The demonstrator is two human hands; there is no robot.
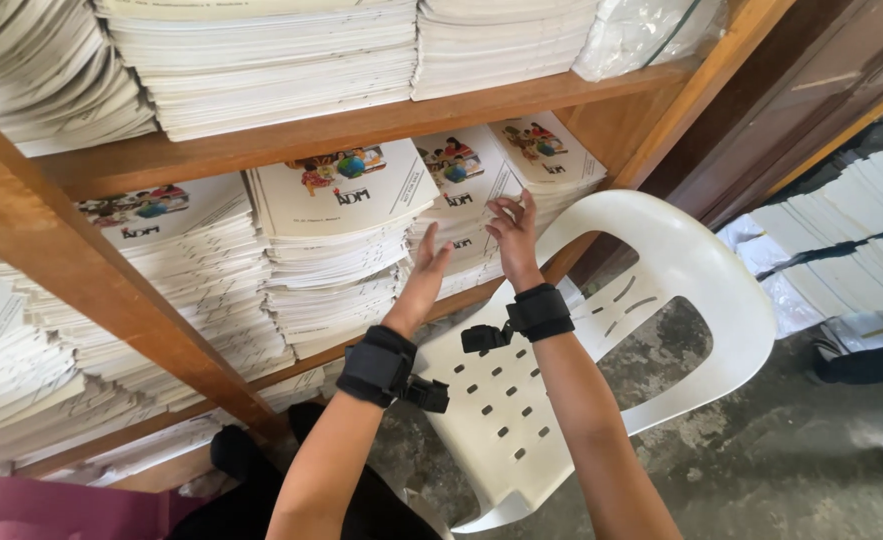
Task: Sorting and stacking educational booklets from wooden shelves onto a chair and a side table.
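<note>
White booklets [461, 180] — 2 hands (open)

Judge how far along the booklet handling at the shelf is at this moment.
Looks done: the wooden shelf already carries full booklet stacks on both levels. In hand: nothing is gripped; the left hand and right hand are open, reaching at the stack of white booklets. Left: no booklet is lifted yet, and the white plastic chair below holds none.
</note>
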